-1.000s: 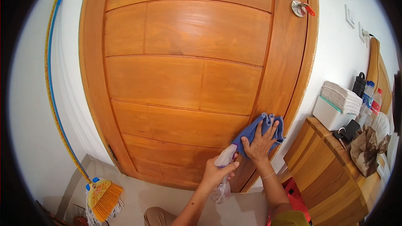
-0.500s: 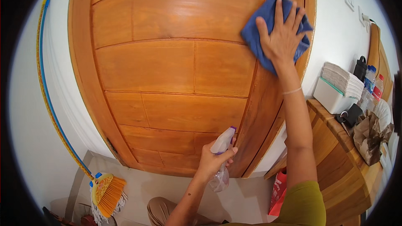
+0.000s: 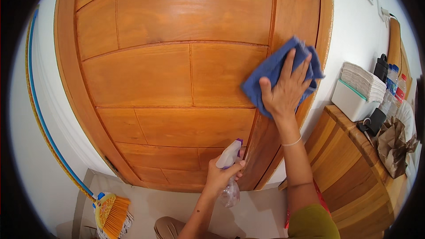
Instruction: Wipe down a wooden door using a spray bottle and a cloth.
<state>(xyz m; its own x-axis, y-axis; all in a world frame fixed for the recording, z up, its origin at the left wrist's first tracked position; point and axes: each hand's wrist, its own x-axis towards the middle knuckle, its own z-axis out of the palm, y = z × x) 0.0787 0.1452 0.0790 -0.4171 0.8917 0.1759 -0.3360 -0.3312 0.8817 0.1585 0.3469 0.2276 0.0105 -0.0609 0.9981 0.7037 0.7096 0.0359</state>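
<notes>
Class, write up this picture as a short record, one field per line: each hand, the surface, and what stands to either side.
Left hand: grips spray bottle
Right hand: spread over cloth
Surface: wooden door, cloth against its right side
Left side: broom, bristles down
Right side: cabinet bearing white box, napkins, crumpled brown paper

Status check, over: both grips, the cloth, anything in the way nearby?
Left grip round spray bottle. Right grip open, laid on blue cloth against wooden door. Wooden furniture stands right of door, apart from cloth.
</notes>
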